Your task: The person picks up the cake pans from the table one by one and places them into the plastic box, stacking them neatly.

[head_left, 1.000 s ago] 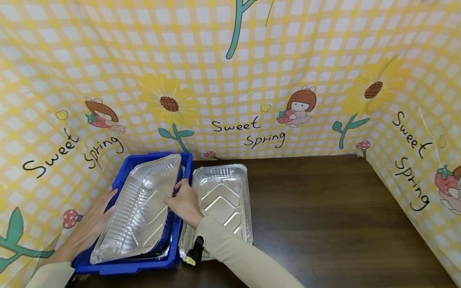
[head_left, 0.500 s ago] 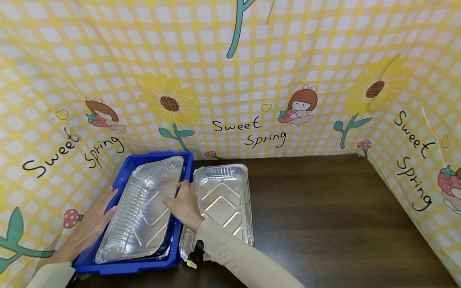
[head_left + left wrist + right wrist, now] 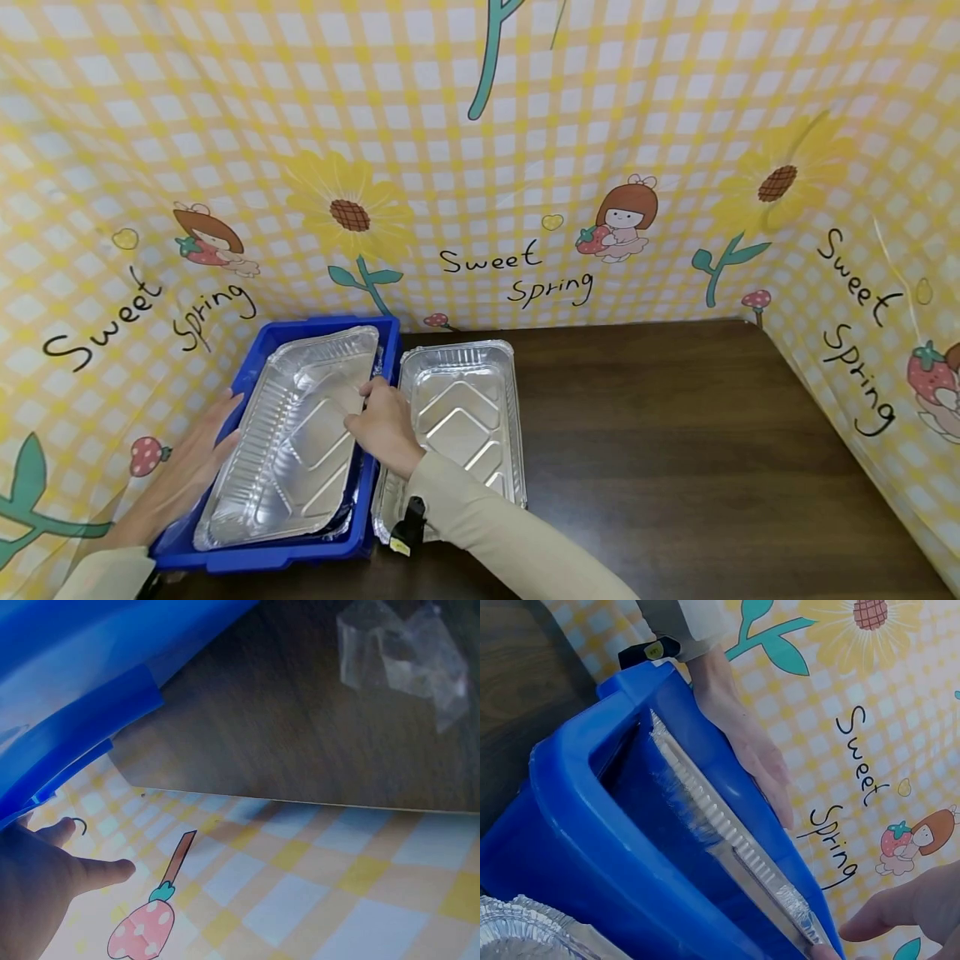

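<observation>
The foil tray [image 3: 296, 437] lies between the right grip [image 3: 385, 419], pinching its edge, and straight-fingered left grip [image 3: 191, 458]

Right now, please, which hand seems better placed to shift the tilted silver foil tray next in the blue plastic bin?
Probably the right hand: it pinches the tray by its edge, while the left hand lies along the outside of the bin.

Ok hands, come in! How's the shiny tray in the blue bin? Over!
Right hand pinches shiny tray by edge. Left hand alongside blue bin. Tray tilted inside bin. Possible snag: second tray close beside bin.
</observation>
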`<state>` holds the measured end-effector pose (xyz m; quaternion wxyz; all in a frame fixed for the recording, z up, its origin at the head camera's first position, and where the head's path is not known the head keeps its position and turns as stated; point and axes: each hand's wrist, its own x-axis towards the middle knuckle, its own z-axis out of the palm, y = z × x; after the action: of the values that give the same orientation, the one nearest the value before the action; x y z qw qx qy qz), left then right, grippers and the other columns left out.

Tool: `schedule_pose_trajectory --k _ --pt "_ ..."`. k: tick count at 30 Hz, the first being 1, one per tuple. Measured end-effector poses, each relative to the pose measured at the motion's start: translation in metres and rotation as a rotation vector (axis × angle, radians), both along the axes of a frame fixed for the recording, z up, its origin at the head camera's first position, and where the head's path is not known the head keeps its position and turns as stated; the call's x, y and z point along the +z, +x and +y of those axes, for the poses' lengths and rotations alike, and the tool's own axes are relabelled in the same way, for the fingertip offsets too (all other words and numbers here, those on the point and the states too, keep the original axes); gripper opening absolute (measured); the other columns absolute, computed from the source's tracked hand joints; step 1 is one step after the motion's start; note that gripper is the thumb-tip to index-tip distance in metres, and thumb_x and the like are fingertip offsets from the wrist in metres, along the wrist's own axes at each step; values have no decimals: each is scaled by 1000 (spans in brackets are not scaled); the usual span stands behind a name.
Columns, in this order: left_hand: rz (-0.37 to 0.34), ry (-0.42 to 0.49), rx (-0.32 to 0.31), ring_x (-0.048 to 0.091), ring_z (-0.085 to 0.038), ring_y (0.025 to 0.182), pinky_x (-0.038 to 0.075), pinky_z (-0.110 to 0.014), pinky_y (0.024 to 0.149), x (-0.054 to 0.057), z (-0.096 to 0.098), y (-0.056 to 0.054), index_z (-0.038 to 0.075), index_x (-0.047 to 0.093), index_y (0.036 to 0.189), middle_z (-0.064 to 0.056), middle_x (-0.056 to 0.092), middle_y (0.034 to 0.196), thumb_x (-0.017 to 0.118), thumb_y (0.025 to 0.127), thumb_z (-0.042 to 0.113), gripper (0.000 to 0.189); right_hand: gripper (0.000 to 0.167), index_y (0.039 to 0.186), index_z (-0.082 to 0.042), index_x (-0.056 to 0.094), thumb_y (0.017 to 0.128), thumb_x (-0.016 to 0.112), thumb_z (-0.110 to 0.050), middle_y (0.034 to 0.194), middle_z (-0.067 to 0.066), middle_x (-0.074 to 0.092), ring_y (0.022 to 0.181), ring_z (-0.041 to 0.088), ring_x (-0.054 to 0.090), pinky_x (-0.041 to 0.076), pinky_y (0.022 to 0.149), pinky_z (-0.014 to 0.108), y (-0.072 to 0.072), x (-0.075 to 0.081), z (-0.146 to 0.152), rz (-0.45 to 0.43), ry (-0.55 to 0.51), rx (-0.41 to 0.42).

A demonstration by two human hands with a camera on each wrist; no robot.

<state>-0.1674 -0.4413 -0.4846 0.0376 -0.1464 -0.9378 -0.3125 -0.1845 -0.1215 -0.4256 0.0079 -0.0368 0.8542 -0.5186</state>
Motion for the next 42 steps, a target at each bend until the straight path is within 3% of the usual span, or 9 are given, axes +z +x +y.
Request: schedule_pose_trajectory --k 6,16,21,28,36,42 --pt "-27 -14 5 6 -63 152 -3 -83 113 1 -2 1 8 13 171 -29 2 174 39 115 23 63 38 117 -3 70 81 81 -6 97 10 72 87 19 65 55 80 30 1 0 -2 -37 -8 7" --pt "6 -17 8 6 -61 154 -3 -82 115 -3 -4 3 6 15 170 -27 2 174 41 115 20 63 44 127 -5 69 85 80 -14 90 7 72 73 16 57 54 74 27 3 13 -5 -94 88 92" --pt "17 -20 10 7 -61 154 -4 -79 117 -3 -2 1 7 15 170 -27 3 175 41 115 20 62 42 130 -6 67 90 77 -13 86 8 70 66 17 55 53 69 29 0 15 0 -110 32 70" --pt "33 -19 7 9 -60 154 -1 -77 118 -1 0 0 6 17 170 -26 5 175 42 114 19 62 40 127 -8 69 88 77 -15 98 7 73 85 18 63 56 79 32 0 16 6 -103 28 67" --pt "43 -30 9 10 -62 152 -2 -76 119 -1 1 0 5 18 169 -30 8 173 43 114 19 62 36 122 -5 69 87 72 -12 83 4 65 75 18 57 51 68 29 -6 11 21 -67 -5 49" --pt "37 -27 8 10 -62 153 -3 -77 119 -2 0 -1 5 18 169 -30 8 173 43 114 20 62 35 120 -3 69 88 73 -14 99 7 71 83 17 63 54 74 29 -10 9 43 -67 -9 63"
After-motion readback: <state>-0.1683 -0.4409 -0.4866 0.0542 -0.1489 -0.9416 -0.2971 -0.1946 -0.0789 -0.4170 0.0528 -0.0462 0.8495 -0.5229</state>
